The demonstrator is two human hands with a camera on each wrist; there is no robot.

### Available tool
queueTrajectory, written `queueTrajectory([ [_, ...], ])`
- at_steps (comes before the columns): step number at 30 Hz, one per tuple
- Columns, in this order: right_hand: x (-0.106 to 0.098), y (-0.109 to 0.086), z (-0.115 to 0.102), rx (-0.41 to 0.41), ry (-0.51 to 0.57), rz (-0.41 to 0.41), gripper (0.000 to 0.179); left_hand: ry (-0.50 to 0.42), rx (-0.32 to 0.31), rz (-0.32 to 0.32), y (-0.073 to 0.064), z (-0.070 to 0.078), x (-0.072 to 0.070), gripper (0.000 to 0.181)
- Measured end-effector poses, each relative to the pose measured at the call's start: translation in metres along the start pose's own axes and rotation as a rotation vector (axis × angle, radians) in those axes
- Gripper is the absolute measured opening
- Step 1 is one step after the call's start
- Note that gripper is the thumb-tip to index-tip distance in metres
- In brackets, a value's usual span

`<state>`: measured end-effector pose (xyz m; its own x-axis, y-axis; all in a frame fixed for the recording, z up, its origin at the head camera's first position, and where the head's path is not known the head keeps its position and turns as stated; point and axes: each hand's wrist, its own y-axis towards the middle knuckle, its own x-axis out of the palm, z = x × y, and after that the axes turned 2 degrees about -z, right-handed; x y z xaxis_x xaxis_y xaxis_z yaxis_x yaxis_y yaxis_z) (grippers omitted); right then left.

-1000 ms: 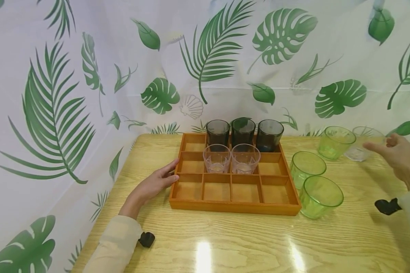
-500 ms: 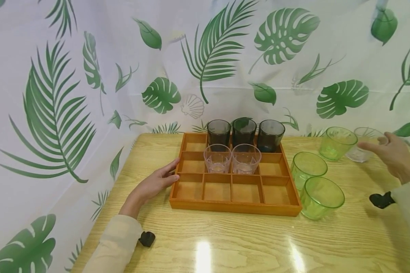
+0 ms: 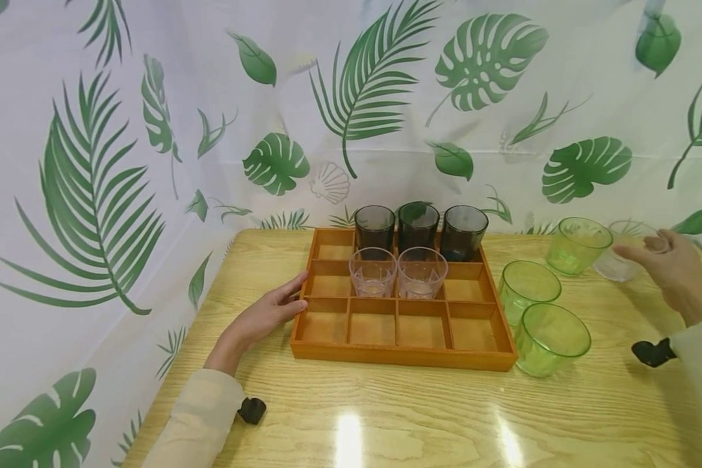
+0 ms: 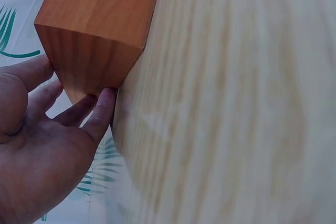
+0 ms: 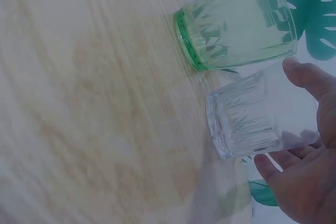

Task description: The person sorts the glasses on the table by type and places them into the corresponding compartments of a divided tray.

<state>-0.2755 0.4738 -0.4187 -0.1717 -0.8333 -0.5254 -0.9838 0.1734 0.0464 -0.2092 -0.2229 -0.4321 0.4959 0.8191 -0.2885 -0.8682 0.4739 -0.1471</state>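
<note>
At the back right, my right hand holds a clear drinking glass near its rim. The right wrist view has the thumb on one side of this glass and the fingers on the other, with its base close to the tabletop. My left hand rests against the left side of a wooden compartment tray; its fingertips touch the wood, fingers extended. Three dark grey glasses stand in the tray's back row. Two clear glasses occupy the middle row's two central compartments.
Three green glasses stand right of the tray: one by its front corner, another just behind, and the third close beside the clear glass in hand. A leaf-printed cloth borders the wooden table at back and left.
My right hand has shifted slightly left and closed in around the clear glass, which has moved very slightly. The left hand and tray stay where they were.
</note>
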Motion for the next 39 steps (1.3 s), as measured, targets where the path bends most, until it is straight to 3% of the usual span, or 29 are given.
queueTrajectory([
  [2, 0.000, -0.004, 0.001, -0.009, -0.001, 0.012, 0.032, 0.005, -0.001, 0.001, 0.000, 0.000, 0.000, 0.069],
  [6, -0.002, -0.015, 0.003, -0.015, 0.003, 0.017, 0.092, 0.006, -0.004, 0.007, 0.000, 0.000, 0.000, 0.069],
  [15, -0.008, -0.037, 0.003, -0.046, -0.017, 0.045, 0.095, -0.004, -0.004, 0.001, 0.000, 0.002, 0.001, 0.070],
  [18, -0.012, -0.034, 0.019, -0.084, -0.032, 0.075, 0.095, -0.013, -0.003, -0.003, 0.001, 0.002, 0.001, 0.070],
  [21, -0.020, -0.018, 0.056, -0.127, -0.047, 0.117, 0.094, -0.017, -0.004, -0.002, 0.000, 0.002, 0.001, 0.069],
  [22, -0.020, -0.020, 0.056, -0.134, -0.056, 0.130, 0.093, -0.016, -0.004, -0.001, 0.001, 0.001, 0.001, 0.069],
  [24, -0.018, -0.030, 0.045, -0.144, -0.062, 0.138, 0.092, -0.014, -0.006, -0.001, 0.000, 0.001, 0.001, 0.069],
  [28, -0.007, -0.070, -0.013, -0.149, -0.049, 0.115, 0.088, -0.011, -0.011, 0.001, -0.001, 0.000, 0.001, 0.069],
  [33, -0.005, -0.077, -0.021, -0.193, -0.026, 0.110, 0.084, -0.018, -0.015, -0.001, -0.001, 0.000, 0.001, 0.069],
  [39, -0.004, -0.087, -0.026, -0.209, -0.070, 0.095, 0.084, -0.007, -0.003, -0.002, 0.000, 0.001, 0.001, 0.069],
])
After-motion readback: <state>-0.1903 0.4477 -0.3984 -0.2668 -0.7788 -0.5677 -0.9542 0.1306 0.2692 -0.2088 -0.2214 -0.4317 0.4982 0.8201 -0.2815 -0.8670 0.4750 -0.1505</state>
